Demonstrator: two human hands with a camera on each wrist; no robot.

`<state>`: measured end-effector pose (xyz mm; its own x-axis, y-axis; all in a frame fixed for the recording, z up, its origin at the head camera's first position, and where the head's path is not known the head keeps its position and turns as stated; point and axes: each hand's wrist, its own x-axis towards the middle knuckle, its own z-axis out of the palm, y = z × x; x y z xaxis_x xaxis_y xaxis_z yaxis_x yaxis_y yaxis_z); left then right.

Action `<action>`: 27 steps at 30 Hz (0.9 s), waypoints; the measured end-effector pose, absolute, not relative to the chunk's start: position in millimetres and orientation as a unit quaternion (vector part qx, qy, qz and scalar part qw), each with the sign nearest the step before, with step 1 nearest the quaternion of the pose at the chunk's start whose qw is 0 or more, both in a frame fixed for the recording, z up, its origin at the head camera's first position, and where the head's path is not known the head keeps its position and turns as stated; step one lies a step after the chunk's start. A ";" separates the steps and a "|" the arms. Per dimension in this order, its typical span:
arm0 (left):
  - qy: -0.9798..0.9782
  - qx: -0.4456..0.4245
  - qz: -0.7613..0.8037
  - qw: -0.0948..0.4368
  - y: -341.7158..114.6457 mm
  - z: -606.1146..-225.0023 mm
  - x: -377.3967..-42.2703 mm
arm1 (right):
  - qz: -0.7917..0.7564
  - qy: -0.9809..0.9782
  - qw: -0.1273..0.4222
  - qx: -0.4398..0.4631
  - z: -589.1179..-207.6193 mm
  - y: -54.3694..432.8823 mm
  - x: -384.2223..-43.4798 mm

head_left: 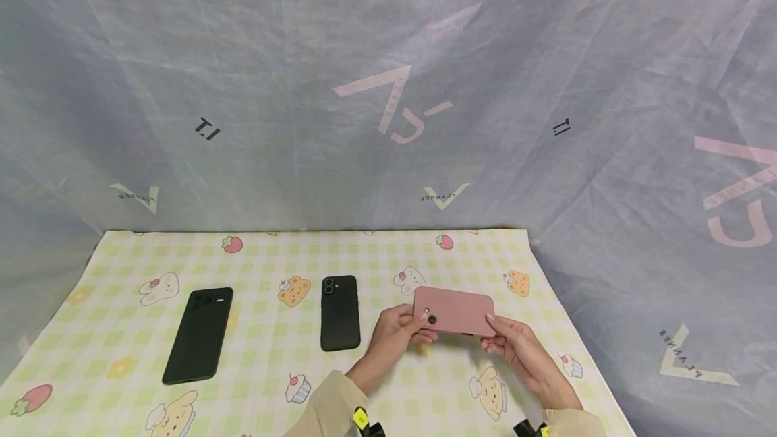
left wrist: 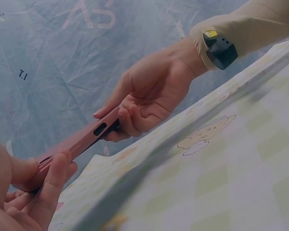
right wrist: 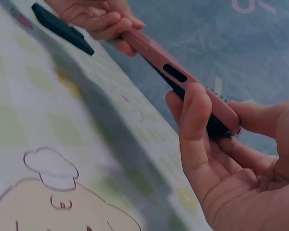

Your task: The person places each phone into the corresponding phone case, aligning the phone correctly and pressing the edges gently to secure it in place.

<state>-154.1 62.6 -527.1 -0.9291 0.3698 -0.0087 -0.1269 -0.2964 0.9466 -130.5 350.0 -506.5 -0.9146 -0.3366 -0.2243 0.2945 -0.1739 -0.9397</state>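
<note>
A pink phone case point(head_left: 458, 311) is held sideways above the table, its back and camera hole facing up. My left hand point(head_left: 396, 337) pinches its left end by the camera hole, thumb on top and fingers beneath. At the other end, my right hand point(head_left: 523, 354) grips the case the same way. In the right wrist view, a dark phone point(right wrist: 217, 128) shows under the case, standing out below its rim near the right hand. A long cutout point(right wrist: 175, 73) runs in the case's side wall. The phone's screen side is hidden.
On the checked tablecloth point(head_left: 255, 349) a small black phone point(head_left: 340, 319) lies left of my left hand, camera side up. Farther left is a larger black phone point(head_left: 200, 336), also back up. A grey cloth point(head_left: 273, 86) hangs behind the table.
</note>
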 end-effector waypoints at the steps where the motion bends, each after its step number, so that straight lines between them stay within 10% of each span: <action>1: 0.575 0.107 0.797 0.154 62.7 -527.5 -154.1 | -0.767 0.608 0.205 -0.015 -506.8 350.0 -130.7; 27: 0.574 0.108 0.798 0.149 62.2 -530.5 -154.5 | -0.812 0.545 0.209 -0.007 -506.0 347.6 -129.5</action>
